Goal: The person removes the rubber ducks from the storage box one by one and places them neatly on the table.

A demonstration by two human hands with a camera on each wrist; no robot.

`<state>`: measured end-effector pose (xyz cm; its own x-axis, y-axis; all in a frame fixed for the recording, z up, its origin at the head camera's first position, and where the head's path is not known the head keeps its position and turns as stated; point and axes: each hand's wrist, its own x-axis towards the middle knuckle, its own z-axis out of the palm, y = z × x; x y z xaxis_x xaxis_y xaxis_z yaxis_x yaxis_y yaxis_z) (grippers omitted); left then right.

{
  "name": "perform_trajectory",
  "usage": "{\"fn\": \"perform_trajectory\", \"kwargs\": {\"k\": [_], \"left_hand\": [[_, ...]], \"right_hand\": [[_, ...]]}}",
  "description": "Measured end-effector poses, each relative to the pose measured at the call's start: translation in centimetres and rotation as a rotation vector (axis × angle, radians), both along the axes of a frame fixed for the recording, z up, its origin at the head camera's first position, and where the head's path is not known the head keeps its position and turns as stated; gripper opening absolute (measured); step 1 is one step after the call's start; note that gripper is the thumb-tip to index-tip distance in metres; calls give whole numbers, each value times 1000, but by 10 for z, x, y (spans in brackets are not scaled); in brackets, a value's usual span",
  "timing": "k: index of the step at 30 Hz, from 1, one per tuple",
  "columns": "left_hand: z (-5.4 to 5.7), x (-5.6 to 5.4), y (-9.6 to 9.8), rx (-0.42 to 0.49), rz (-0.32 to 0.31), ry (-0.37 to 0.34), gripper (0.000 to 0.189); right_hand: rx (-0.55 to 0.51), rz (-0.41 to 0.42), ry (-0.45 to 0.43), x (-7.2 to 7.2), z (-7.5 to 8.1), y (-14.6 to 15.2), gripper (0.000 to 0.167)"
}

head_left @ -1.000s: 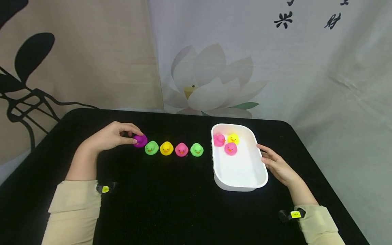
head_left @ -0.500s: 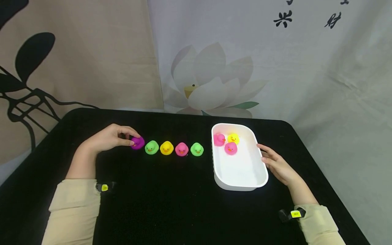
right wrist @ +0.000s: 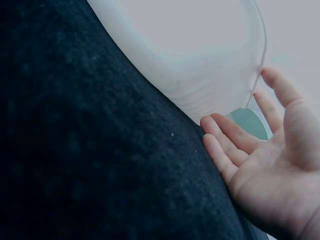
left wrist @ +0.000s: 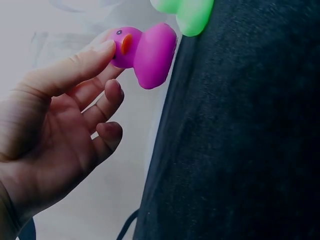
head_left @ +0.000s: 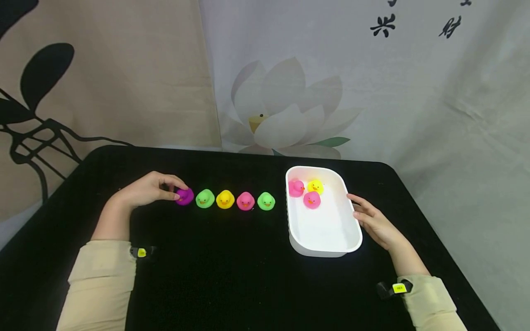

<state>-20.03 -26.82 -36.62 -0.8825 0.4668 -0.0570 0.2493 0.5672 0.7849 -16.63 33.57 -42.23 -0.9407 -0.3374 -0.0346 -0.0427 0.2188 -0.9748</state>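
Note:
My left hand [head_left: 146, 189] pinches a purple rubber duck [head_left: 186, 196] by its head, at the left end of a row. In the left wrist view, thumb and forefinger grip the duck's head [left wrist: 122, 45] while its base faces the black cloth. Beside it in the row sit a green duck [head_left: 204, 198], a yellow duck [head_left: 225, 199], a pink duck [head_left: 245, 201] and another green duck [head_left: 266, 201]. My right hand [head_left: 378, 225] touches the right side of a white plastic tub [head_left: 325, 234] with its fingertips, the fingers loosely extended. In the right wrist view the thumb [right wrist: 280, 82] meets the tub's rim.
Inside the tub, near its far end, lie two pink ducks [head_left: 312, 200] and a yellow duck [head_left: 315, 186]. Black cloth [head_left: 215, 276] covers the table. Behind it hangs a curtain [head_left: 165, 82] printed with plants, a lotus and characters.
The purple duck and my left hand have shifted slightly left and down, widening the gap to the nearest green duck. My right hand and the tub stay in place.

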Motion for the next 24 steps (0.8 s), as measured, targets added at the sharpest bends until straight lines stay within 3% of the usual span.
{"fn": "perform_trajectory", "kwargs": {"k": [12,24], "left_hand": [[-9,-3,-2,1,12,-39,28],[-14,-4,-3,-3,10,-33,27]], "right_hand": [[-5,-14,-15,1,0,0,56],[9,-4,-5,0,1,-1,56]]}}
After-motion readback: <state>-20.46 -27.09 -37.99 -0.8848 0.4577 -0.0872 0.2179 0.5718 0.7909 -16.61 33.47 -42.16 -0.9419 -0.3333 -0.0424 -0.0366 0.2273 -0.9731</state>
